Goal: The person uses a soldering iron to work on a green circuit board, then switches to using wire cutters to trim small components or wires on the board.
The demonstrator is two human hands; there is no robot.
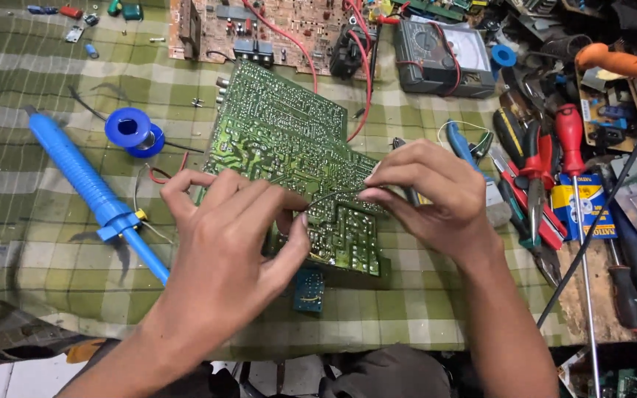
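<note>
Now, both hands on the green circuit board point(289, 158)!
Left hand point(234, 236) and right hand point(429, 195) each pinch one thin wire point(333, 194) over it, mid-surface.

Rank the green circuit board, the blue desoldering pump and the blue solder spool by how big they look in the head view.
1. green circuit board
2. blue desoldering pump
3. blue solder spool, clearly the smallest

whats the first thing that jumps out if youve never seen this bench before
Both hands, left hand and right hand, pinch a thin wire over the green circuit board at centre. A bright blue desoldering pump lies left on the checked cloth.
</note>
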